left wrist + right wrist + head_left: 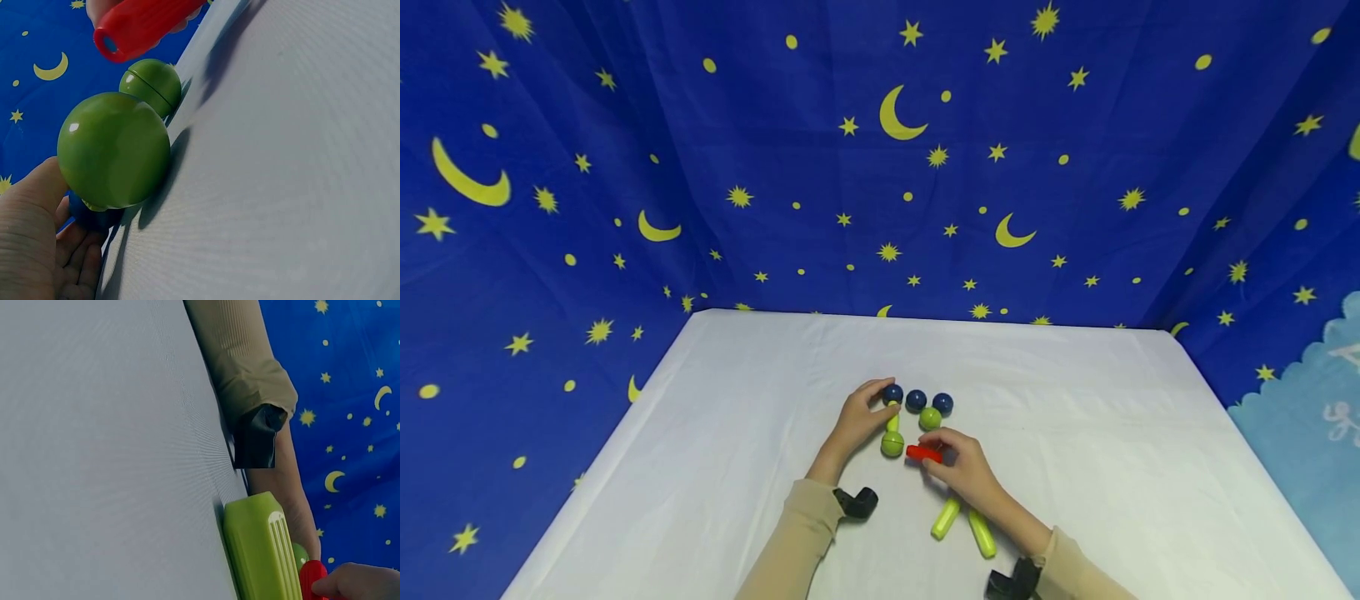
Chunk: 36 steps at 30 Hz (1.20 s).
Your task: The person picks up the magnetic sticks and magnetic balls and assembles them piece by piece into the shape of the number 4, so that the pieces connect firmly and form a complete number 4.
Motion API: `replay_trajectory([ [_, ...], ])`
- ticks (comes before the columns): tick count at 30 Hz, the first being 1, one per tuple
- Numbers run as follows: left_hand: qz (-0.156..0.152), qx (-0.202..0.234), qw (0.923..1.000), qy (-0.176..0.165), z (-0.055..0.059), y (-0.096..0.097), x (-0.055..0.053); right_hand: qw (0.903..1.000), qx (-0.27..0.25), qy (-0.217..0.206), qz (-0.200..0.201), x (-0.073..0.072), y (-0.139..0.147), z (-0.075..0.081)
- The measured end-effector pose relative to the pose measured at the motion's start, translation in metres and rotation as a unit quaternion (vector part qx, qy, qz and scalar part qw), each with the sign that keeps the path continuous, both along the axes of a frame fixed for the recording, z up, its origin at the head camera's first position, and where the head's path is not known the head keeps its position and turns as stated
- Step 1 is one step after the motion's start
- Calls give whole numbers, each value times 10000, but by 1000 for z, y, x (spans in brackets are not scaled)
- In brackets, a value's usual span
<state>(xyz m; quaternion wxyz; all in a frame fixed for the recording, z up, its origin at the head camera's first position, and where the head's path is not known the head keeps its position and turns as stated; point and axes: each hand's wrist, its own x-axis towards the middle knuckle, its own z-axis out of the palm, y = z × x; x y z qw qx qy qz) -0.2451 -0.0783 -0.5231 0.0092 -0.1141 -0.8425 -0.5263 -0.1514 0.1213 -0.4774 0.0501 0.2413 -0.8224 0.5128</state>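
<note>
My left hand (859, 417) holds a dark blue ball (892, 393) between thumb and fingers. A yellow-green rod (892, 422) joins that ball to a green ball (892, 444) nearer me, which looks large in the left wrist view. Just right of this piece, my right hand (962, 468) pinches a ridged red rod (923, 453) between thumb and fingers. The rod's hollow end points left toward the green ball, apart from it. In the left wrist view, the red rod (147, 28) is held above the table, and the blue ball (94, 214) is mostly hidden.
Two more blue balls, one at centre (916, 401) and one at right (943, 404), lie beyond my hands beside a loose green ball (930, 418). Two yellow-green rods, left (946, 518) and right (982, 533), lie near my right forearm. A starry blue curtain (820, 167) borders the white table (700, 467).
</note>
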Motion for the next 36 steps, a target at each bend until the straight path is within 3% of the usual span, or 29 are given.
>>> replay_trajectory([
  [5, -7, 19, 10000, 24, 0, 0, 0, 9999, -24, 108, -77, -5, 1, -4],
  [14, -26, 28, 10000, 71, -2, 0, -1, 9993, 7, 271, -251, -24, 5, -36],
  [36, -133, 1, 9999, 67, -2, 0, -2, 9996, 148, 259, -5, -31, 3, -39],
])
